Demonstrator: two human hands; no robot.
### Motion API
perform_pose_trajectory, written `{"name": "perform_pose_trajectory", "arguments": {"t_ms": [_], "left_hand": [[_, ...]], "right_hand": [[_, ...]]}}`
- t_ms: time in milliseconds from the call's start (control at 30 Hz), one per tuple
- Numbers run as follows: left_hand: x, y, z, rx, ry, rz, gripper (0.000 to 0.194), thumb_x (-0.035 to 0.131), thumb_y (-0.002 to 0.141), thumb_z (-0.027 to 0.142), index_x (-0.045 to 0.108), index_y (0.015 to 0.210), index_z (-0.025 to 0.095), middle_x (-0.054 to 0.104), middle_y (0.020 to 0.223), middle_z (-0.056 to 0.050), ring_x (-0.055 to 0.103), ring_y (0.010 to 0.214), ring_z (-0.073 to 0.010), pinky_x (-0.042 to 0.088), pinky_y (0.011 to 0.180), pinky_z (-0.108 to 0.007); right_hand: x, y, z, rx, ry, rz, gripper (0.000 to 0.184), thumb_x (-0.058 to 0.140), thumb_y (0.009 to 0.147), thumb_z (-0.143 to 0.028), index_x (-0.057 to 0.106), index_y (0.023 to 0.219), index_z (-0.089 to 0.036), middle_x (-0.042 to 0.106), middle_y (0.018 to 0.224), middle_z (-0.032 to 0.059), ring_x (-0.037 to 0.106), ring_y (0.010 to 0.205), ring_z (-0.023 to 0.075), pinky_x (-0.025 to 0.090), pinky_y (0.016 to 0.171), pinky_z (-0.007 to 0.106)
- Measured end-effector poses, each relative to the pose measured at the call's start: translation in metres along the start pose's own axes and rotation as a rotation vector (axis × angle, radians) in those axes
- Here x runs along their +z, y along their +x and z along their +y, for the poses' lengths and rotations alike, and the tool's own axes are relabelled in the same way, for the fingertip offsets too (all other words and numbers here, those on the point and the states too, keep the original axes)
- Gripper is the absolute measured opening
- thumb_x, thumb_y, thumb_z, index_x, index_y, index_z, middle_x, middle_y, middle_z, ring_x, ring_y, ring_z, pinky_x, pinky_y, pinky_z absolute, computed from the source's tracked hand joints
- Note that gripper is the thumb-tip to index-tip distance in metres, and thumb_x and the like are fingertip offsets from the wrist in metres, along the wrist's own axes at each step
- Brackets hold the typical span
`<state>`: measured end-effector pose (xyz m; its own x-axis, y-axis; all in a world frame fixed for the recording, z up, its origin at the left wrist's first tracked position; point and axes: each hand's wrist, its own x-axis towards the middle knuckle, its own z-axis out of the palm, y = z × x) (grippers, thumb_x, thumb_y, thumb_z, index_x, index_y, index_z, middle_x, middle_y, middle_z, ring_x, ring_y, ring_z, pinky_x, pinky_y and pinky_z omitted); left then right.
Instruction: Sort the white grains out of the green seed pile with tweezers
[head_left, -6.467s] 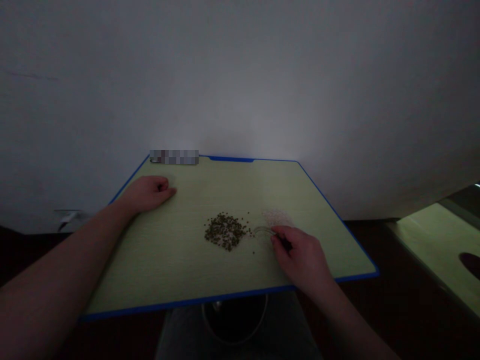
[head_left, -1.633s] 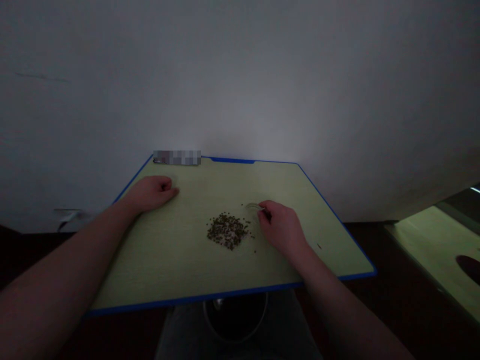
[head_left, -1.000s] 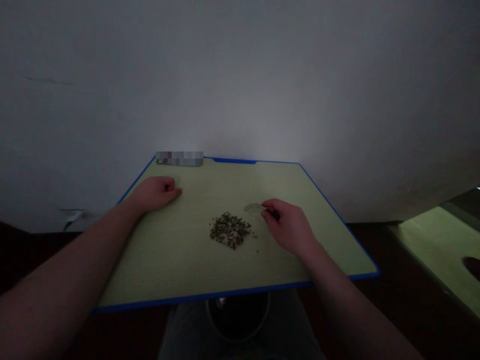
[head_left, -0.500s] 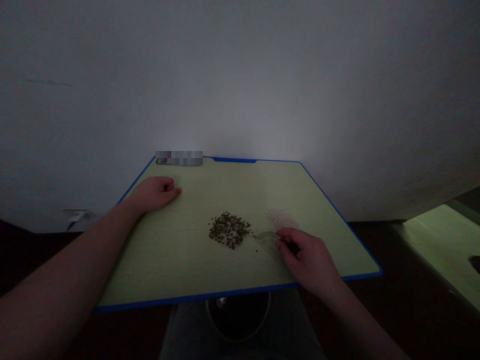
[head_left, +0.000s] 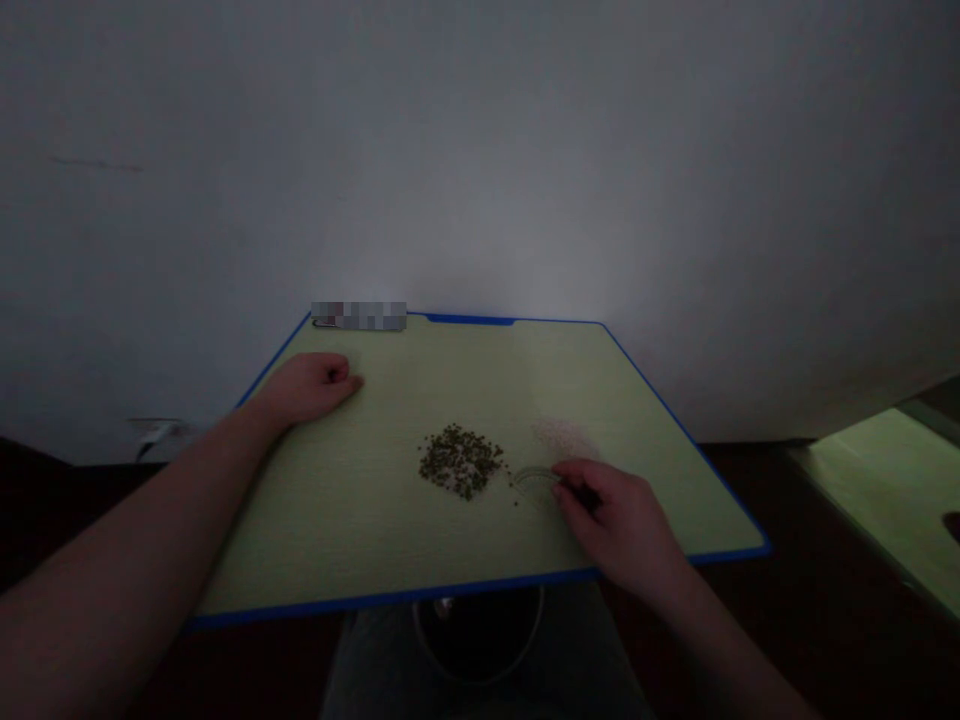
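Wall (head_left: 510,190): dim grey, softly brighter mid-frame, darkening toward corners.
Tabletop (head_left: 360,530): muted; pixelated block over far-left corner.
Left hand (head_left: 311,387): curled hollow in shadow.
Pale grains (head_left: 562,437): soft, outlines merged.
Round container (head_left: 487,640): dark inside, 1 small glint.
Floor (head_left: 780,610): nearly black, detail lost.

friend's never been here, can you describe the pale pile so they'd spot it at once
Start at the yellow-green tabletop with the blue rim, then find the right hand on its right side. The pale pile lies just beyond that hand. It is faint, pinkish and fine-looking, whereas the dark pile to its left is green-brown and made of coarser pieces.
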<state>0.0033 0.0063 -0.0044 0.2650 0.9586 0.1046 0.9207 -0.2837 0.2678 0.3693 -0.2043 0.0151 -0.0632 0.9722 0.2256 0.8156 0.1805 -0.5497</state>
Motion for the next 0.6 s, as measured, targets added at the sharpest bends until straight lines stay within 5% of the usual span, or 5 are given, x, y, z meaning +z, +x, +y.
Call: {"name": "perform_pose_trajectory", "arguments": {"t_ms": [600], "left_hand": [[-0.002, -0.0017, 0.0022, -0.017, 0.005, -0.01, 0.034, 0.047, 0.075, 0.052, 0.041, 0.058, 0.023, 0.044, 0.052, 0.0, 0.043, 0.056, -0.0166, 0.027, 0.056, -0.03]], "right_hand": [[0.0024, 0.0035, 0.0017, 0.01, 0.033, 0.011, 0.02, 0.053, 0.087, -0.024, 0.069, 0.098, -0.02, 0.073, 0.082, 0.0035, 0.067, 0.072, 0.0187, 0.05, 0.065, 0.03]]}}
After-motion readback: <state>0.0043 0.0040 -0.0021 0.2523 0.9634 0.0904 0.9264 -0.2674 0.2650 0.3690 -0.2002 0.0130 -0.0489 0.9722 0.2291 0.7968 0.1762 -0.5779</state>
